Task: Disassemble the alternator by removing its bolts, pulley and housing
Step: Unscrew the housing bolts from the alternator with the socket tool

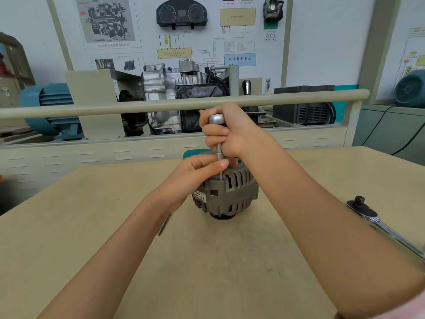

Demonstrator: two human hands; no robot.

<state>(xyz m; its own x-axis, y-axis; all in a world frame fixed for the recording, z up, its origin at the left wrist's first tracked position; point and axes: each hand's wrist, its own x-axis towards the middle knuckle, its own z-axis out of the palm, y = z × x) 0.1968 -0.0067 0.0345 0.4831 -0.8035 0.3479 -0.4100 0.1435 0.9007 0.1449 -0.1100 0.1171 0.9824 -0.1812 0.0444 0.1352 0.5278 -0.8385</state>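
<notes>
The alternator (pixel 226 194) stands on end near the middle of the worktop (pixel 92 226), its slotted grey housing (pixel 239 180) facing up and toward the camera, a small label on its left flank. A slim metal driver (pixel 219 143) with a rounded silver cap rises upright from the top rim of the housing; its thin shank runs down to the edge of the casing, where it meets what seems to be a bolt, though the bolt itself cannot be made out.

The right hand (pixel 226 132) is wrapped round the upper part of the driver, fingers curled about the handle just below the cap. The left hand (pixel 202 169) sits lower, resting against the upper left side of the alternator, with thumb and fingers pinching the shank of the driver just above the housing.

To the right on the worktop lies a chrome ratchet wrench (pixel 377 219), head toward the alternator, well apart from it. A thin metal rod (pixel 164 224) lies partly hidden under the left wrist. Just behind the alternator a green object (pixel 193 153) shows at the worktop's far edge. Beyond a rail stands a cutaway gearbox display (pixel 174 88) before a wall board with an instrument cluster (pixel 181 13).
</notes>
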